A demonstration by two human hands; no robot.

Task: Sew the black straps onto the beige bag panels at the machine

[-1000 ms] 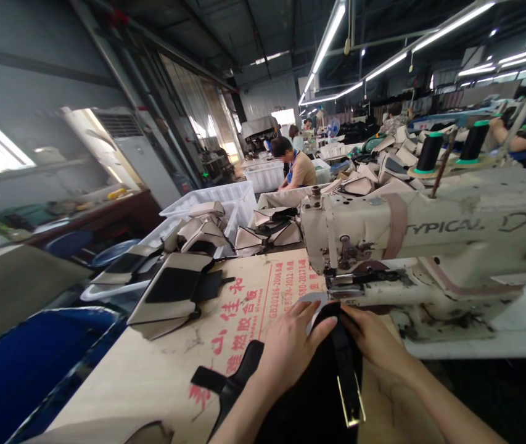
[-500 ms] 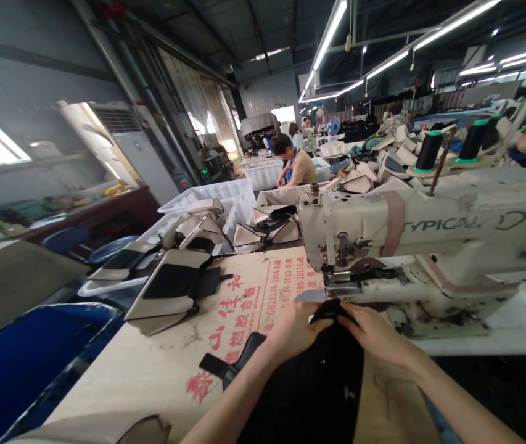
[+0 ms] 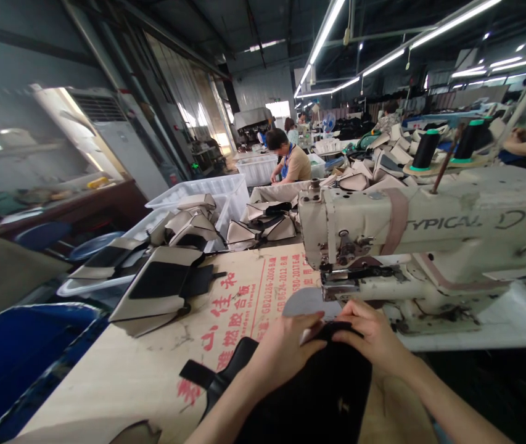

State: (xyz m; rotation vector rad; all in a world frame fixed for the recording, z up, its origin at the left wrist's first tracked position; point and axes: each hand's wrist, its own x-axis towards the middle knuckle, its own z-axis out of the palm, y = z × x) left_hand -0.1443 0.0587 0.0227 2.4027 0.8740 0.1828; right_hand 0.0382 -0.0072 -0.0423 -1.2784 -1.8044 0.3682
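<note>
Both my hands grip the far edge of a black shoe-upper piece (image 3: 322, 388) on the cardboard-covered table (image 3: 152, 370). My left hand (image 3: 285, 348) pinches the edge from the left, fingers closed on it. My right hand (image 3: 367, 336) pinches the same edge from the right. The piece's edge lies just in front of the needle area of the beige sewing machine (image 3: 429, 240). A black tab of the piece (image 3: 198, 375) sticks out to the left. A grey rounded plate (image 3: 306, 302) lies beneath the machine's head.
A stack of beige-and-black upper pieces (image 3: 156, 290) lies at the table's left, with more in white crates (image 3: 207, 197) behind. Two black thread spools (image 3: 424, 151) stand on the machine. Other people sit at work further back and at the far right. A blue bin (image 3: 22, 357) stands at lower left.
My hands have drawn the black piece's edge slightly back toward me, away from the presser foot, uncovering more of the grey plate. The metal buckle seen a second ago is hidden.
</note>
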